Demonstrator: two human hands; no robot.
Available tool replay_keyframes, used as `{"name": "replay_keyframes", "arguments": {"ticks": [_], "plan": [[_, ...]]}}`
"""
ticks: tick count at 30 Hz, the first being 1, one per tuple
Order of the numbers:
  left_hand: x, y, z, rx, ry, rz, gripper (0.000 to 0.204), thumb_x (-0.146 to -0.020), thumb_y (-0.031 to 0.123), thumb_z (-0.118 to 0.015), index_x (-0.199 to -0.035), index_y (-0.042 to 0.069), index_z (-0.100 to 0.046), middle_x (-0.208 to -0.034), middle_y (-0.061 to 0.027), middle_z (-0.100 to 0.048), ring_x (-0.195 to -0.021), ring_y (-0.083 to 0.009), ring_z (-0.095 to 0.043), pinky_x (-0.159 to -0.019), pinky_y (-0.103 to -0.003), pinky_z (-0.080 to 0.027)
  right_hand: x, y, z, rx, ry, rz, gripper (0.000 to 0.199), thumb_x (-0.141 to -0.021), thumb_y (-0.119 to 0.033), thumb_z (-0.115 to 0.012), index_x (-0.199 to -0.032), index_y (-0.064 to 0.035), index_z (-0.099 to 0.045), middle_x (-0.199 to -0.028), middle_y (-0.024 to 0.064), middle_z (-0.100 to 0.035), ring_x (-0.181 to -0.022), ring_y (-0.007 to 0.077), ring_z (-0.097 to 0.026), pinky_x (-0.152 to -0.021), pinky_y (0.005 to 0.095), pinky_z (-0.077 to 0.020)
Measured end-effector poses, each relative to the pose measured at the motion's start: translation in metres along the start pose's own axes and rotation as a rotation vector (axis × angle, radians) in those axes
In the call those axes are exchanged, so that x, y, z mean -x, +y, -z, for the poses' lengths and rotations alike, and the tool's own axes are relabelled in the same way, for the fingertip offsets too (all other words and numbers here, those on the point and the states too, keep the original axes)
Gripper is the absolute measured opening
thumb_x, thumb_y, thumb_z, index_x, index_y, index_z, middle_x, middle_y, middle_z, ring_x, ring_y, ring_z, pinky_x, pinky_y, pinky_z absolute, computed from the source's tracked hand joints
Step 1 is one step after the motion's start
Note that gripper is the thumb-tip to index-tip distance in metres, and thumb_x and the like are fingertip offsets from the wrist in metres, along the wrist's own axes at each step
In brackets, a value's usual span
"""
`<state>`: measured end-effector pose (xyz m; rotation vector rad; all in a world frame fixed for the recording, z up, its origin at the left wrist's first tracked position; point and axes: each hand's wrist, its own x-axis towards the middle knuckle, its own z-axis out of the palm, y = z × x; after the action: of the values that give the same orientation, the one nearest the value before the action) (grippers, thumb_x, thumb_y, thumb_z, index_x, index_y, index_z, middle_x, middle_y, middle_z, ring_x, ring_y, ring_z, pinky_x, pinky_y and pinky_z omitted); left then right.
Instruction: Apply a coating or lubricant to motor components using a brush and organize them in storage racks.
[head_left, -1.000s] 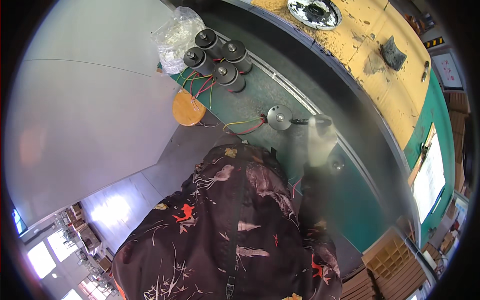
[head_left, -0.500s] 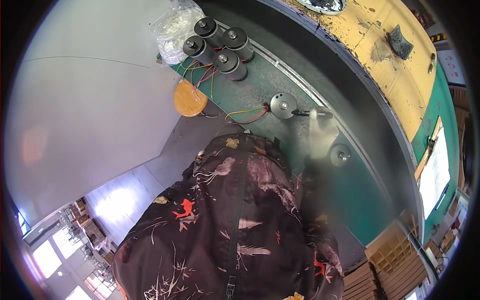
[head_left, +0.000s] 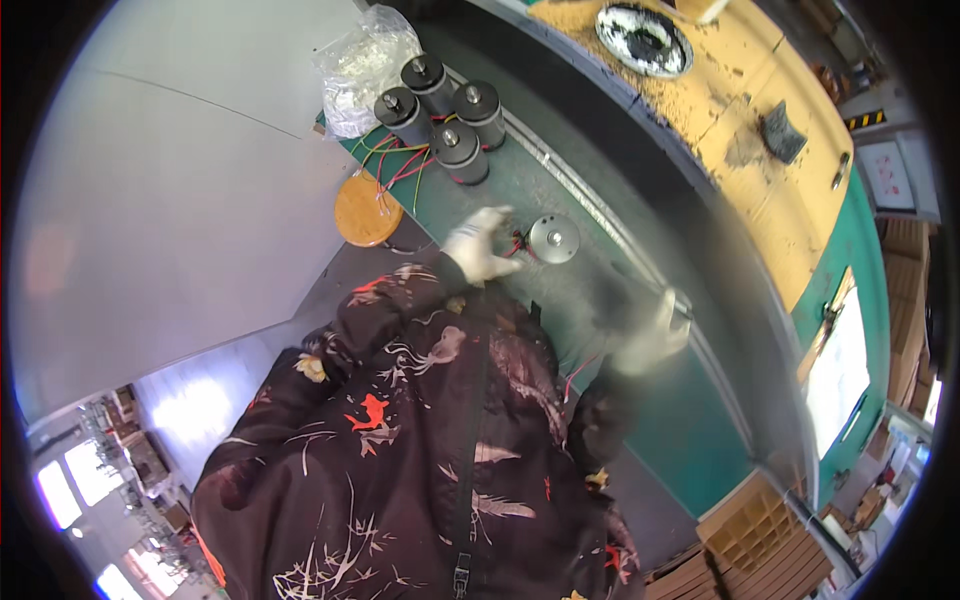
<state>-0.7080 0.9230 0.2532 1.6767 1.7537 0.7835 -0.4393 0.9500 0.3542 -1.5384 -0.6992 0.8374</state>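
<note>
A grey round motor (head_left: 553, 239) stands on the green bench with its shaft end up; red and dark wires come from its left side. Close to those wires is my left hand (head_left: 480, 246) in a white glove, thumb and fingers apart around empty space. My right hand (head_left: 650, 337), also gloved, is to the right and nearer me, smeared by motion. A dark blur lies beside it, too unclear to name, and I cannot tell whether the hand holds anything. The second round metal piece seen earlier there is hidden.
Several dark motors (head_left: 459, 152) with red and yellow wires stand at the far left, next to a clear plastic bag (head_left: 365, 70). A wooden stool (head_left: 367, 210) sits beside the bench. A metal rail (head_left: 570, 180) runs along the bench; beyond are a yellow worktop (head_left: 735, 110) and a clipboard (head_left: 838, 365).
My left hand has come into view beside the motor's wires. My right hand has drawn back toward me from the motor, where it held a black-handled tool. The view has shifted slightly.
</note>
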Motion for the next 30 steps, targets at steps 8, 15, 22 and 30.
{"name": "replay_keyframes", "arguments": {"ticks": [8,15,22,30], "plan": [[-0.049,0.055,-0.053,-0.275,-0.051,-0.066,0.087,-0.050,0.033,-0.088,-0.125,0.005,-0.052,-0.117,-0.0204,-0.049,-0.112,-0.0395,-0.051,-0.095,-0.050,-0.046,0.003,-0.004,0.047,0.026,0.149,0.206,0.035,-0.099,-0.026,-0.056,-0.070,-0.0053,-0.054,-0.059,0.0001,-0.049,-0.048,0.0081,-0.044,-0.045,0.0241,-0.0311],[-0.105,0.021,-0.005,-0.422,-0.036,-0.020,0.090,-0.047,0.032,-0.089,-0.124,0.001,-0.053,-0.120,-0.0214,-0.048,-0.116,-0.0387,-0.050,-0.098,-0.047,-0.045,0.023,0.025,0.082,-0.169,0.136,0.168,0.025,-0.097,-0.023,-0.057,-0.084,-0.0023,-0.058,-0.063,0.0017,-0.054,-0.051,0.0074,-0.047,-0.048,0.0222,-0.0332],[-0.155,-0.004,0.026,-0.391,-0.057,-0.173,0.088,-0.048,0.024,-0.085,-0.128,0.003,-0.054,-0.122,-0.0177,-0.051,-0.114,-0.0372,-0.051,-0.099,-0.045,-0.045,-0.009,-0.021,0.013,-0.129,-0.158,0.077,0.021,-0.097,-0.020,-0.060,-0.083,-0.0038,-0.058,-0.059,0.0007,-0.052,-0.051,0.0071,-0.047,-0.048,0.0210,-0.0338],[-0.062,-0.015,0.008,-0.229,0.267,-0.171,0.081,-0.072,0.012,-0.071,-0.146,0.004,-0.038,-0.147,-0.0207,-0.041,-0.133,-0.0387,-0.044,-0.109,-0.047,-0.039,-0.130,-0.166,-0.128,-0.103,-0.364,0.763,0.015,-0.094,-0.012,-0.067,-0.100,0.0005,-0.064,-0.082,0.0058,-0.067,-0.062,0.0100,-0.059,-0.056,0.0241,-0.0484]]}}
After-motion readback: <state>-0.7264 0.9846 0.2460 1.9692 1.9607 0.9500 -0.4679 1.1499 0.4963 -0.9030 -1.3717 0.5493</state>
